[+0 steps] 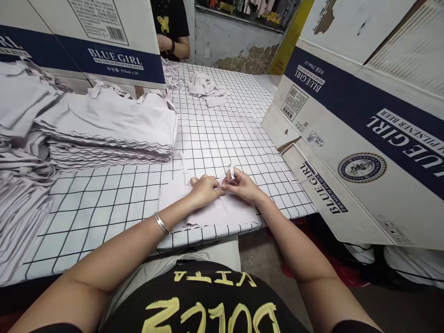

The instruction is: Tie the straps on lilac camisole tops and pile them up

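A pale pinkish camisole (239,211) lies flat near the table's front edge, its wavy hem toward me. One thin strap stretches away from its upper left, and another stands up by my right fingers. With its fingers closed, my left hand (207,190) presses on the top edge of the camisole. Right beside it, my right hand (242,186) pinches the same edge between thumb and fingers, close to the base of the strap. The fingertips of both hands almost meet, and they cover the detail of the cloth there.
Stacked similar garments (114,118) rise at left, with more piles (21,208) nearer me. White-and-blue cartons stand behind them (114,51) and at right (347,138). Loose garments (205,85) lie farther back on the checked tablecloth (222,129). Another person (173,32) is across the table.
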`<state>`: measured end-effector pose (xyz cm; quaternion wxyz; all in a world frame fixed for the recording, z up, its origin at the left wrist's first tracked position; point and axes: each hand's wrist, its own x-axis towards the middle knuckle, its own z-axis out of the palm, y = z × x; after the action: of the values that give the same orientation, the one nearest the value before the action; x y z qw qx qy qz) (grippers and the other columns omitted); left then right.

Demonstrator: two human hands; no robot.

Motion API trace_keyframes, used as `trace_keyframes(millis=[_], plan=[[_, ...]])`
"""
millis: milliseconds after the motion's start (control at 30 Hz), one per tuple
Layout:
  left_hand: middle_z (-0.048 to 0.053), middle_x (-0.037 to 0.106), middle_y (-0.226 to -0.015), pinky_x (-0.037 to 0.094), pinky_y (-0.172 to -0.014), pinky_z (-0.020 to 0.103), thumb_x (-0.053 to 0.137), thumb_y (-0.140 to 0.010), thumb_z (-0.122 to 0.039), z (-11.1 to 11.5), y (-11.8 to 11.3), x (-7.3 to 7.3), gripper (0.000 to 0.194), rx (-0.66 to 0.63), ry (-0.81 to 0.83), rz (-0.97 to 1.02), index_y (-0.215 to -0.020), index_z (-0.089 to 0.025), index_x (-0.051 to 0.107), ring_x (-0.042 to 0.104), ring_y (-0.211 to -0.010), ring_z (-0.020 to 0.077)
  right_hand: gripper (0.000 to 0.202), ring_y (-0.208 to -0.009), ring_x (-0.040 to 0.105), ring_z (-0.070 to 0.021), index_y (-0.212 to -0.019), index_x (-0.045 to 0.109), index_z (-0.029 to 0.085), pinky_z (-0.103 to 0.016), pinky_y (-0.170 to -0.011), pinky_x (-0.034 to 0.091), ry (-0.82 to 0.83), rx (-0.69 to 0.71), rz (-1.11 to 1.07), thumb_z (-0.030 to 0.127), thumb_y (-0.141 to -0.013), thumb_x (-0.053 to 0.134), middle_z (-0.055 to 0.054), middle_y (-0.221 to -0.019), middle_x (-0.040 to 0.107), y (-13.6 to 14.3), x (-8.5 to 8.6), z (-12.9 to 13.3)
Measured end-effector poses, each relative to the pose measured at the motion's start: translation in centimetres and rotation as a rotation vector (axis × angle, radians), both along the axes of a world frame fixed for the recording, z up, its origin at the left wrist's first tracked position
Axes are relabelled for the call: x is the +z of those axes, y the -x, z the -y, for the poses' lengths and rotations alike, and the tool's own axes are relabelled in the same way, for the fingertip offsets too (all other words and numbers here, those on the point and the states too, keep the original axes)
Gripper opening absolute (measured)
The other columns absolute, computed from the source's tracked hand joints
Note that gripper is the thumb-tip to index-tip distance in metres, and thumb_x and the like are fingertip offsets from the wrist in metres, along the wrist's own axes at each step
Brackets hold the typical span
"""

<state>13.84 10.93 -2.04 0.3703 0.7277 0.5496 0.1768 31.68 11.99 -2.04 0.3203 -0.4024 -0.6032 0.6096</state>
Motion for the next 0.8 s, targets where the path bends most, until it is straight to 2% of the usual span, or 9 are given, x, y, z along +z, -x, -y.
trace_keyframes(millis=[133, 233, 300, 400, 500, 567, 633, 733, 800], plan=[[0.002, 0.068, -0.084, 0.025, -0.089, 0.047, 0.062, -0.083, -0.039, 0.0, -0.3, 0.2, 0.027, 0.008, -0.001, -0.01, -0.067, -0.018, 0.067, 0.056, -0.094, 0.0228, 0.023, -0.075, 0.055, -0.0107, -0.084, 0.049, 0.02, -0.024, -0.067, 0.045, -0.097, 0.06, 0.122, 0.025, -0.073, 0.069, 0.002, -0.083, 0.055, -0.6, 0.6, -0.4], [0.005, 0.069, -0.094, 0.026, -0.092, 0.05, 0.06, -0.086, -0.032, 1.0, -0.3, 0.5, 0.018, -0.027, -0.18, -0.142, -0.079, -0.019, 0.069, 0.054, -0.101, 0.0255, 0.015, -0.07, 0.053, -0.0106, -0.082, 0.056, 0.019, -0.025, -0.066, 0.044, -0.147, 0.107, 0.216, 0.022, -0.073, 0.068, 0.002, -0.08, 0.055, -0.9, 0.7, -0.8], [0.01, 0.065, -0.114, 0.023, -0.099, 0.052, 0.059, -0.087, -0.029, 2.5, 0.0, 0.6, 0.02, -0.058, -0.4, -0.262, -0.102, -0.018, 0.067, 0.05, -0.112, 0.028, 0.013, -0.071, 0.055, -0.0112, -0.082, 0.061, 0.017, -0.027, -0.07, 0.046, -0.076, 0.078, 0.197, 0.022, -0.072, 0.068, 0.001, -0.079, 0.059, -0.9, 0.7, -1.1], [0.013, 0.05, -0.14, 0.011, -0.109, 0.054, 0.056, -0.09, -0.04, 5.3, 1.2, 0.0, 0.045, -0.217, -0.583, -0.341, -0.129, -0.018, 0.053, 0.04, -0.128, 0.0303, 0.018, -0.079, 0.061, -0.0127, -0.086, 0.063, 0.016, -0.029, -0.079, 0.049, 0.161, -0.033, -0.015, 0.023, -0.072, 0.071, -0.003, -0.088, 0.066, -0.8, 1.0, -1.8], [0.008, 0.04, -0.149, 0.009, -0.111, 0.056, 0.042, -0.092, -0.056, 7.5, 2.3, -1.4, 0.057, -0.424, -0.517, -0.342, -0.138, -0.023, 0.045, 0.031, -0.137, 0.032, 0.015, -0.078, 0.063, -0.0127, -0.088, 0.063, 0.015, -0.028, -0.077, 0.051, 0.317, -0.182, -0.189, 0.022, -0.076, 0.069, -0.006, -0.092, 0.069, -0.1, 1.5, -3.5], [0.006, 0.034, -0.152, 0.01, -0.111, 0.058, 0.035, -0.093, -0.059, 8.0, 2.6, -2.2, 0.061, -0.466, -0.451, -0.351, -0.143, -0.025, 0.038, 0.025, -0.14, 0.0329, 0.01, -0.072, 0.063, -0.0116, -0.089, 0.062, 0.015, -0.026, -0.07, 0.053, 0.319, -0.294, -0.187, 0.018, -0.079, 0.066, -0.006, -0.088, 0.069, 0.7, 1.7, -5.4], [0.005, 0.031, -0.154, 0.011, -0.11, 0.059, 0.034, -0.093, -0.06, 8.1, 2.5, -2.4, 0.063, -0.476, -0.416, -0.358, -0.145, -0.026, 0.035, 0.021, -0.142, 0.0335, 0.007, -0.065, 0.061, -0.0106, -0.086, 0.061, 0.015, -0.025, -0.065, 0.053, 0.292, -0.372, -0.104, 0.014, -0.08, 0.065, -0.006, -0.083, 0.069, 1.6, 1.9, -7.3], [0.006, 0.034, -0.153, 0.016, -0.109, 0.058, 0.037, -0.092, -0.059, 8.1, 2.8, -1.4, 0.062, -0.463, -0.422, -0.331, -0.145, -0.027, 0.036, 0.026, -0.14, 0.0335, 0.012, -0.058, 0.059, -0.0109, -0.074, 0.059, 0.014, -0.026, -0.059, 0.052, 0.295, -0.337, 0.129, 0.02, -0.081, 0.067, -0.006, -0.074, 0.067, 2.0, 2.5, -9.3], [0.01, 0.044, -0.146, 0.026, -0.106, 0.053, 0.036, -0.094, -0.053, 8.5, 4.2, -0.4, 0.055, -0.315, -0.435, -0.32, -0.141, -0.023, 0.042, 0.036, -0.133, 0.0313, 0.024, -0.054, 0.056, -0.012, -0.068, 0.057, 0.015, -0.027, -0.055, 0.049, 0.233, -0.288, 0.35, 0.031, -0.084, 0.065, -0.006, -0.067, 0.064, 1.2, 3.2, -9.3]])
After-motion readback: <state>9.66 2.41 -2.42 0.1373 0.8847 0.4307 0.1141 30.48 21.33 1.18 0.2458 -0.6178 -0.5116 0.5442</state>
